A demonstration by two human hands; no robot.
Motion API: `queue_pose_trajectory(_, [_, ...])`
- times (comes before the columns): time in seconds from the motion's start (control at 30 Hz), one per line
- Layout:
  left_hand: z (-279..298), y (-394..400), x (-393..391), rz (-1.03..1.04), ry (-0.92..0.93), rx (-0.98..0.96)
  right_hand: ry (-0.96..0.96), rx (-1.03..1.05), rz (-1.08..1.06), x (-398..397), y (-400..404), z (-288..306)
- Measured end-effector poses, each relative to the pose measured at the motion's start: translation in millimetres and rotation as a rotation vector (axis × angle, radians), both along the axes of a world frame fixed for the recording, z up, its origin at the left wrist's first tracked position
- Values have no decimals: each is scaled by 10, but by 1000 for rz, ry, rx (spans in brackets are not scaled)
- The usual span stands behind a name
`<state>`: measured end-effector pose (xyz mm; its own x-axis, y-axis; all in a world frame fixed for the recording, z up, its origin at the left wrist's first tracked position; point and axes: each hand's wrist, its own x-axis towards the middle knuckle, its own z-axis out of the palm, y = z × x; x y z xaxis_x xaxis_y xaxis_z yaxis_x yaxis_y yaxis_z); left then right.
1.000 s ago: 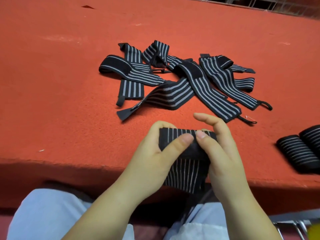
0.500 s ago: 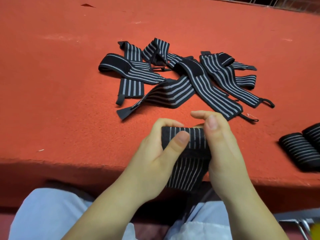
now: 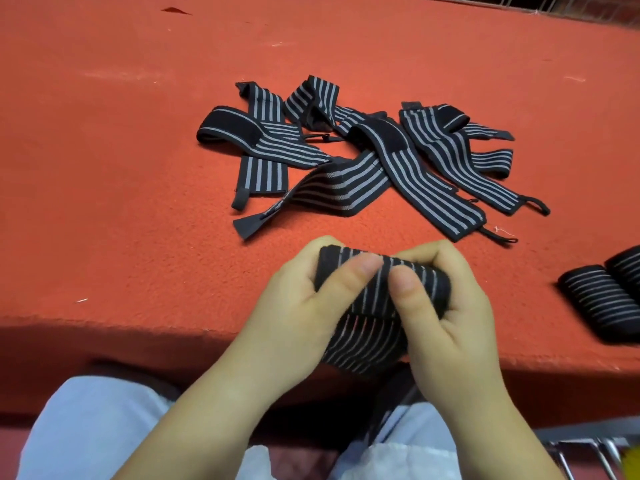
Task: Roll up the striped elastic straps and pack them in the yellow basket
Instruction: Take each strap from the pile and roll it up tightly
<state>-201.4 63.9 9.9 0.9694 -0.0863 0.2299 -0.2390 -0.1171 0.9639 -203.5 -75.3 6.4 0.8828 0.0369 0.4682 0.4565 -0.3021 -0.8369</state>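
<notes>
- Left hand and right hand close together, both clamped round one black elastic strap with grey stripes, part-rolled, its tail hanging over the near edge of the red felt-covered table.
- Beyond: heap of unrolled striped straps, several left to do.
- Right: finished striped rolls lying on the felt, not yet packed.
- Yellow basket: not clearly visible.

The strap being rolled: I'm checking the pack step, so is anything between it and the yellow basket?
Cannot tell. Both hands, left and right, grip the strap; only a yellow sliver, perhaps the basket, shows at the bottom right corner.
</notes>
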Motion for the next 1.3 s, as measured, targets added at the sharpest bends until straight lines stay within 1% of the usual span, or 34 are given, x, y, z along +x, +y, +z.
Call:
queue_pose_trajectory(0.07, [1,28,-21,-15,-127,127,231,148,72,53,2,1])
queue_pose_trajectory(0.1, [-2,38,-23,-12,-173,198,382,205,108,83,-12,-14])
queue_pose_trajectory(0.13, [-9,42,-29,-1,-197,248,487,237,124,102,-28,-25])
queue_pose_trajectory(0.17, [-11,37,-39,10,-189,251,508,238,113,104,-33,-31])
queue_pose_trajectory(0.2, [-17,24,-45,34,-164,235,446,217,81,92,-25,-32])
queue_pose_trajectory(0.23, [-32,9,-52,100,-154,227,336,184,36,72,-2,-22])
queue_pose_trajectory(0.3, [-74,-7,-57,316,-177,271,146,143,-43,28,17,-20])
queue_pose_trajectory(0.33, [-82,-5,-57,400,-172,273,102,149,-67,13,18,-22])
queue_pose_trajectory(0.37, [-90,0,-51,435,-125,265,77,155,-87,10,14,-28])
queue_pose_trajectory(0.4, [-80,-2,-45,412,-52,249,60,153,-101,9,10,-25])
queue_pose_trajectory(0.43, [-58,-14,-40,338,27,212,41,140,-108,11,4,-29])
queue_pose_trajectory(0.5, [-7,-47,-52,175,138,68,9,113,-87,6,4,-28])
queue_pose_trajectory(0.57, [35,-80,-53,102,171,-68,-2,74,-54,7,8,-32])
queue_pose_trajectory(0.67, [47,-96,-42,86,163,-164,25,29,-26,20,20,-36])
queue_pose_trajectory(0.77, [27,-92,-37,129,80,-156,137,-13,-35,43,23,-49])
queue_pose_trajectory(0.83, [12,-89,-45,122,-18,-120,265,-83,-97,60,6,-59])
queue_pose_trajectory(0.87, [-10,-81,-42,117,-51,-103,339,-114,-95,62,3,-60])
queue_pose_trajectory(0.9, [-23,-68,-39,109,-63,-89,425,-108,-68,54,12,-46])
queue_pose_trajectory(0.93, [-33,-51,-37,85,-58,-85,504,-47,-32,47,19,-37])
queue_pose_trajectory(1.0, [-66,-15,-35,-4,-48,-67,627,191,44,44,47,23])
queue_pose_trajectory(1.03, [-79,-6,-44,-51,-45,-52,634,271,55,44,54,60])
queue_pose_trajectory(1.1, [-103,-6,-59,-96,14,-64,519,280,45,44,46,58])
queue_pose_trajectory(1.2, [-84,-9,-31,-55,280,-221,240,111,87,26,49,28])
queue_pose_trajectory(1.23, [-59,-2,-16,-40,349,-228,207,60,114,10,48,9])
queue_pose_trajectory(1.27, [-56,14,1,-38,374,-187,211,45,141,1,48,-20])
queue_pose_trajectory(1.3, [-55,26,9,-36,360,-135,238,65,143,-9,55,-27])
